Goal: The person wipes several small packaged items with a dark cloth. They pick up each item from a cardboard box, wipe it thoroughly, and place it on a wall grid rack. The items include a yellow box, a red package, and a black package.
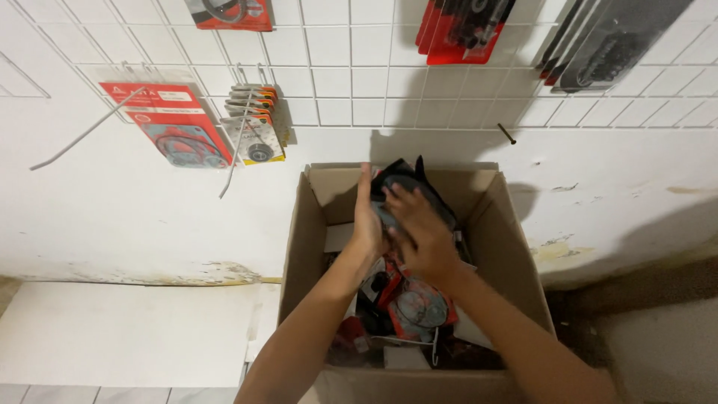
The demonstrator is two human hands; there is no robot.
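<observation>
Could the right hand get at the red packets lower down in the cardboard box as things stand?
Probably yes: the right hand is already inside the open cardboard box, and the red packets lie uncovered just below it, though both hands are on a dark bundle.

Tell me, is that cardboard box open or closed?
Open. The cardboard box has its flaps up, and packaged parts show inside. The left hand and right hand hold a dark packet above them.

Cardboard box (299, 247) on white floor (127, 329)

White wall (112, 194) was pretty scuffed, with a wire grid (359, 67) hung up top and pale floor tiles (120, 337) below.
</observation>
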